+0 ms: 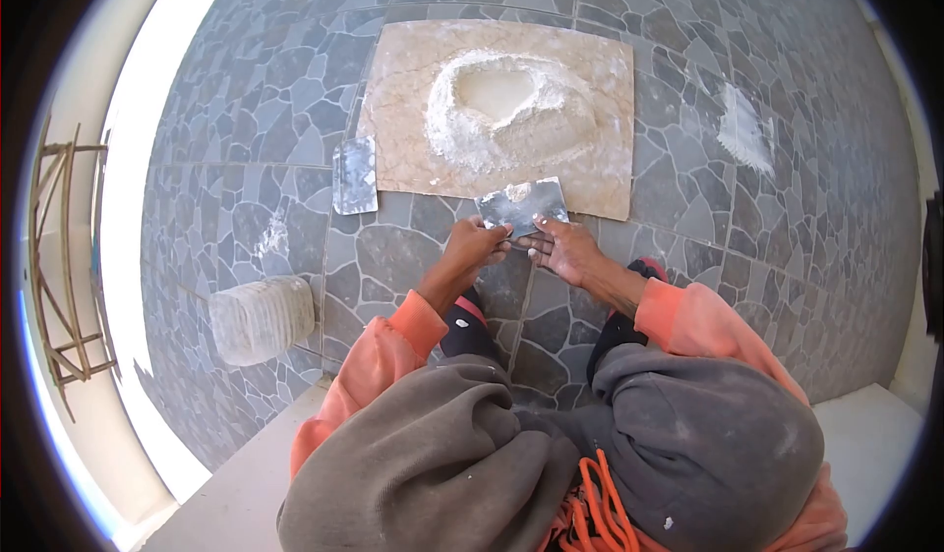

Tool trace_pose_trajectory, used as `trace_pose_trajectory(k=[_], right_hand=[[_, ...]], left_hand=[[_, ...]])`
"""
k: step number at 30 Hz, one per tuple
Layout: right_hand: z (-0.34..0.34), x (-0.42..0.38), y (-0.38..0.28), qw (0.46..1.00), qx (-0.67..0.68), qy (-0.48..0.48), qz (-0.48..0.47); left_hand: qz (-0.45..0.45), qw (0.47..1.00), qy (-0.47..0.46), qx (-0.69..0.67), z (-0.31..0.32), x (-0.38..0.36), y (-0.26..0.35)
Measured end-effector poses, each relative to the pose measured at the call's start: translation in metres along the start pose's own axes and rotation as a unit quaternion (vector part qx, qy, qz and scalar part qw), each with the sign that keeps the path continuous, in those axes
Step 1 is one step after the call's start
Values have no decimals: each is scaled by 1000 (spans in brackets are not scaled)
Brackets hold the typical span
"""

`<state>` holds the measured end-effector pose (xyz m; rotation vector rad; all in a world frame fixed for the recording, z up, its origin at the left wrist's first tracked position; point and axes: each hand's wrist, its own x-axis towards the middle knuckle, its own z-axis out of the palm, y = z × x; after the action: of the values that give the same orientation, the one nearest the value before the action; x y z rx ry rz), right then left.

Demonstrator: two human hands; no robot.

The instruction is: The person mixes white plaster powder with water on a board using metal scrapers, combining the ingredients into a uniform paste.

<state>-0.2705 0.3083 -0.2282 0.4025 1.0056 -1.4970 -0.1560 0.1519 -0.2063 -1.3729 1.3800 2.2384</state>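
Both of my hands hold a flat metal scraper plate [524, 205] by its near edge. My left hand [478, 242] grips its lower left corner, and my right hand [567, 245] pinches the right side with the thumb on top. A pale lump of paste sticks to the plate's far edge. Just beyond it lies a beige marble-look board [403, 90] bearing a heap of white powder [551, 139]. The heap has a hollow with smooth, wet-looking cream material in it. A second metal plate [355, 175] rests against the board's left edge.
A cloudy plastic container [262, 320] lies on the stone-patterned tile floor [265, 110] at the left. White smears mark the tiles on the right [744, 129] and left [270, 234]. A wooden frame [69, 267] shows at the far left.
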Motion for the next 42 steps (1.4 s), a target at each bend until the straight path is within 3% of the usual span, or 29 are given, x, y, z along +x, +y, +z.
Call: trace_pose_trajectory(k=[12,18,42], right_hand=[[14,43,-17,999,10,30,-35],[23,36,-32,996,-27,24,-80],[79,18,-74,993,-52,-57,-88]], left_hand=[[56,996,63,20,-19,41,22],[97,993,52,-32,-32,43,28],[90,993,22,-66,-45,4,98]])
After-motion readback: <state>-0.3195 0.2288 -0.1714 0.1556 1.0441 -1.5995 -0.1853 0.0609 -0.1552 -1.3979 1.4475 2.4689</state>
